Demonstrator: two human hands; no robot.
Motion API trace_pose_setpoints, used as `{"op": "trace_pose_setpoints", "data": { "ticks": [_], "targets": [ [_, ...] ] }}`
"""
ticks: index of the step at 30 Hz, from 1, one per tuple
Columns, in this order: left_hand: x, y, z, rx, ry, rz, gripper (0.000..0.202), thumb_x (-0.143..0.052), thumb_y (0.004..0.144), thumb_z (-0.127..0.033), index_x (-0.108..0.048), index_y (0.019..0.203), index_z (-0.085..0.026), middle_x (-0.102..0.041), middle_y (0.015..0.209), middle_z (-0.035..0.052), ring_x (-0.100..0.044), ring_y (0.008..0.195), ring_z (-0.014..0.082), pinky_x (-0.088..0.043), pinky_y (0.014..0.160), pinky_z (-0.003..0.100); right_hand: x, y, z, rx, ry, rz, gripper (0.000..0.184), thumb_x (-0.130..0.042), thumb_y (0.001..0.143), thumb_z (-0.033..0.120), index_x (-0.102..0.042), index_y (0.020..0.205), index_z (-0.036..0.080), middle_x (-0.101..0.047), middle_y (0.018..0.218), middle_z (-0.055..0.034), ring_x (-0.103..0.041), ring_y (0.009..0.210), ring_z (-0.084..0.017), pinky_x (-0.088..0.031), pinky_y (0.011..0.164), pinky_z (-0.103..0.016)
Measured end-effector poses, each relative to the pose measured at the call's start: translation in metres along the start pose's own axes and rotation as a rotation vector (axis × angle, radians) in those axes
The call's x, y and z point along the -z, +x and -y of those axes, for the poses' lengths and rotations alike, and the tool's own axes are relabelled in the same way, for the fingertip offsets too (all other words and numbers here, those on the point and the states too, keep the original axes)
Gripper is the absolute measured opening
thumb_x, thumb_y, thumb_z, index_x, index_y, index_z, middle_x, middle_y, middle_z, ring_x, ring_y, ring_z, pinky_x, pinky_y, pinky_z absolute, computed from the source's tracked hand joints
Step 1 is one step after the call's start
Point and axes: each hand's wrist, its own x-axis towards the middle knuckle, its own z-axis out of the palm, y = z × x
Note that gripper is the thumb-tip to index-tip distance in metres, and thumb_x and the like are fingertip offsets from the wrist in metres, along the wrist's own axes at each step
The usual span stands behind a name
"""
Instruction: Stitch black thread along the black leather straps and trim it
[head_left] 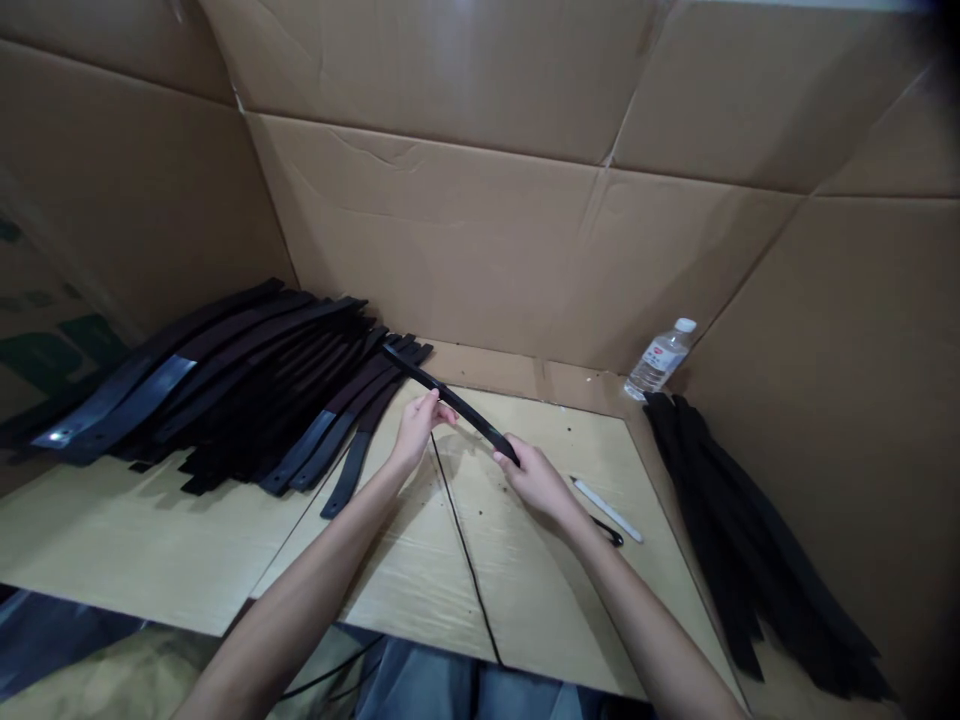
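head: black strip slants forward-left from right hand

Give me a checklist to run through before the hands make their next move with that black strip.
1. Right hand gripping the black strip near its closer end: ok.
2. Left hand gripping it: cannot tell; the fingers are at the strip, closure unclear.
3. Strip's far end clear of the left pile: cannot tell; they overlap in view.
4. Tabletop below free of cord: not ok; a black cord crosses it.
5. Bottle capped: ok.
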Motion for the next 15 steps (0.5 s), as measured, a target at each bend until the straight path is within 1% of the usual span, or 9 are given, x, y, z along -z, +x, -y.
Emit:
{"op": "trace_pose_setpoints", "data": {
  "ticks": [4,6,8,9,11,13,15],
  "targets": [
    [0.000,-0.002,0.000,0.032,0.003,0.006,0.039,-0.052,0.081,-0.049,-0.055,0.064,-0.015,-0.059,0.057,0.0044,-0.057,0.057,0.0155,-0.048,0.064,0.028,-0.008,-0.002,0.001,-0.072,-0.429,-0.046,0.027,-0.038,0.092,0.027,-0.050,0.116,0.025,-0.064,0.079,-0.0037,-0.058,0.067,-0.018,-0.026,0.056,-0.025],
    [-0.001,-0.003,0.001,0.031,0.021,0.025,0.040,-0.053,0.080,-0.051,-0.054,0.063,-0.015,-0.058,0.056,0.0043,-0.056,0.055,0.0145,-0.046,0.061,0.026,-0.007,-0.004,0.002,-0.079,-0.539,-0.062,0.029,-0.040,0.090,0.023,-0.050,0.118,0.026,-0.065,0.081,-0.0035,-0.058,0.065,-0.019,-0.022,0.054,-0.027],
    [-0.001,-0.004,0.002,0.026,0.041,0.062,0.042,-0.053,0.080,-0.052,-0.053,0.062,-0.014,-0.058,0.056,0.0049,-0.056,0.056,0.0141,-0.046,0.063,0.026,-0.004,-0.007,0.002,-0.082,-0.547,-0.072,0.027,-0.042,0.089,0.021,-0.052,0.113,0.025,-0.065,0.083,-0.0034,-0.058,0.065,-0.018,-0.022,0.054,-0.027],
    [0.000,-0.004,0.003,0.025,0.039,0.081,0.042,-0.053,0.080,-0.052,-0.053,0.063,-0.014,-0.059,0.057,0.0051,-0.056,0.057,0.0140,-0.046,0.064,0.026,-0.002,-0.008,0.001,-0.078,-0.511,-0.070,0.024,-0.043,0.089,0.022,-0.053,0.111,0.024,-0.065,0.084,-0.0034,-0.058,0.066,-0.017,-0.023,0.055,-0.027],
    [0.001,-0.004,0.004,0.033,0.003,0.109,0.040,-0.055,0.080,-0.051,-0.054,0.066,-0.013,-0.060,0.060,0.0052,-0.057,0.059,0.0138,-0.046,0.065,0.026,0.003,-0.010,-0.003,-0.061,-0.353,-0.033,0.021,-0.047,0.088,0.028,-0.057,0.105,0.022,-0.064,0.084,-0.0031,-0.057,0.068,-0.016,-0.028,0.056,-0.025],
    [0.003,-0.004,0.004,0.058,-0.060,0.126,0.038,-0.058,0.079,-0.049,-0.055,0.071,-0.012,-0.061,0.065,0.0051,-0.057,0.060,0.0137,-0.046,0.065,0.026,0.009,-0.012,-0.009,-0.024,-0.108,0.054,0.023,-0.052,0.086,0.036,-0.059,0.098,0.019,-0.063,0.082,-0.0024,-0.055,0.069,-0.015,-0.033,0.060,-0.023],
    [0.005,-0.004,0.004,0.087,-0.111,0.127,0.036,-0.059,0.078,-0.047,-0.056,0.075,-0.012,-0.062,0.070,0.0053,-0.058,0.062,0.0138,-0.046,0.066,0.026,0.015,-0.013,-0.015,0.009,0.135,0.178,0.030,-0.053,0.085,0.044,-0.059,0.088,0.015,-0.060,0.079,-0.0019,-0.053,0.070,-0.014,-0.035,0.062,-0.022]
  ]
}}
